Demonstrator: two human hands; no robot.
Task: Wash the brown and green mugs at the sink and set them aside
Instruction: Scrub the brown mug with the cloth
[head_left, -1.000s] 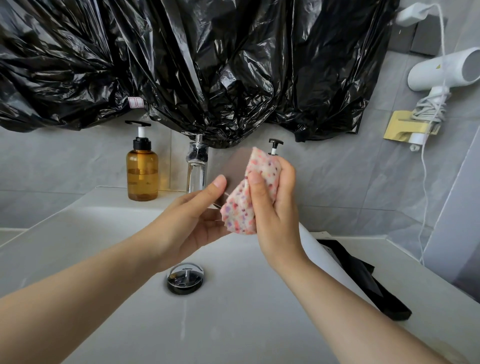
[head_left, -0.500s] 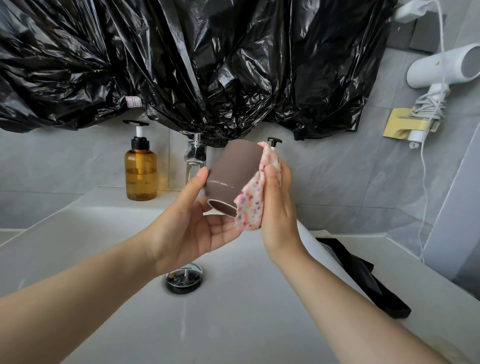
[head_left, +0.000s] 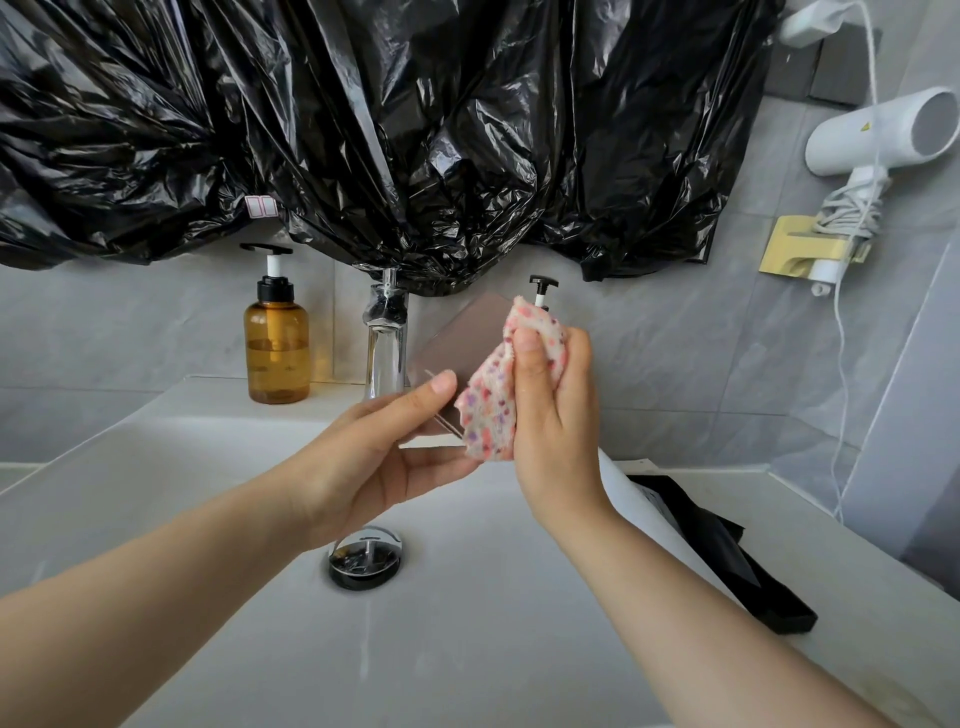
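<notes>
My left hand (head_left: 374, 457) holds the brown mug (head_left: 457, 338) up over the sink (head_left: 467, 649), in front of the chrome faucet (head_left: 385, 348) and above the drain (head_left: 365, 557). The thumb lies nearly straight along the near side of the mug, its tip pressed to the wall. My other fingers (head_left: 441, 460) reach under the mug and cradle its lower end, only gently bent. The mug is tilted, its far end raised toward the wall. It shows a little blurred, so I cannot make out the rim clearly. My right hand (head_left: 556, 410) is closed around a spotted cloth (head_left: 493, 410). The thumb pins the cloth from the front and the remaining fingers are curled behind it, out of my sight. The cloth is bunched at the top of my grip and hangs down flat against the right side of the mug, covering that side, and its lower edge touches the fingertips of my left hand. An amber pump bottle (head_left: 277, 353) stands on the ledge just left of the faucet. Crumpled black plastic (head_left: 415, 130) hangs across the wall above. A white hair dryer (head_left: 878, 130) sits in its holder at the upper right.
</notes>
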